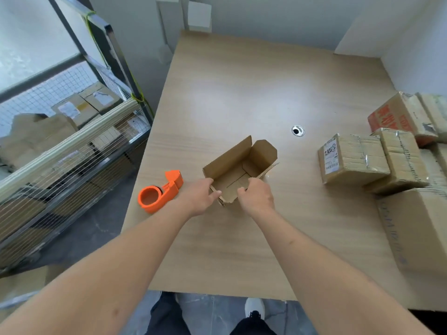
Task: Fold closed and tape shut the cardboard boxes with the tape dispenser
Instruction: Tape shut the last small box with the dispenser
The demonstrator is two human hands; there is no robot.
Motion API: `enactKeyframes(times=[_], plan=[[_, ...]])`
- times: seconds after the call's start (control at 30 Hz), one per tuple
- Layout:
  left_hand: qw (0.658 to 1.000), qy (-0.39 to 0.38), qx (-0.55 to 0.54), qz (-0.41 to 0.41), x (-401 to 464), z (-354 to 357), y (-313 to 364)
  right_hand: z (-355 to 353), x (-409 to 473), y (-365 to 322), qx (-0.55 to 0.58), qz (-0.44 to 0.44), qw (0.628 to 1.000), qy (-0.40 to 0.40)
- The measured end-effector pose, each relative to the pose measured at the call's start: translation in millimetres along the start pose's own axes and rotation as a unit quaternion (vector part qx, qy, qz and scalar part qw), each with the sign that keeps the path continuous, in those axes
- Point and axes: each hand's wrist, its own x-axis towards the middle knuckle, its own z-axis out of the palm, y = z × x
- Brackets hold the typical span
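**Soft daylight, wide-angle warp**

Bright, diffuse light is washing over the surface (242,105), leaving a pale sheen just beyond the cable hole (298,130). Only faint, soft shadows are lying under the open box (238,170). Edges are bending outward from that hole: forearms are stretching, the cage (72,131) is curving. Everything is looking slightly soft and smeared by compression.

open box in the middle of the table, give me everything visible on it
The box is small, plain brown corrugated cardboard, sitting upright on the wooden table with its top open. The far flaps stand up; the inside looks empty, with a seam showing on the bottom. The left hand and right hand both hold its near edge. The orange tape dispenser lies to its left, not touching.
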Motion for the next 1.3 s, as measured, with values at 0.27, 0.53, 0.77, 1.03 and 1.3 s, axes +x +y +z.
enactKeyframes(times=[0.27,0.53,0.77,1.03,1.3], plan=[[0.997,-0.018,-0.061,0.041,21,-41,-46,38,-27,-46,0.059,0.068,0.996,0.016],[0.998,-0.005,-0.056,0.042,29,-46,-60,35,-38,-41,-0.039,0.005,0.996,0.078],[0.987,0.103,-0.112,0.045,7,-36,-67,15,-31,12,-0.073,0.084,0.967,0.230],[0.988,0.085,-0.101,0.080,6,-2,-55,22,-28,28,0.070,-0.043,0.980,0.183],[0.992,0.063,-0.072,0.085,0,11,-41,24,-26,36,0.038,-0.114,0.992,-0.042]])
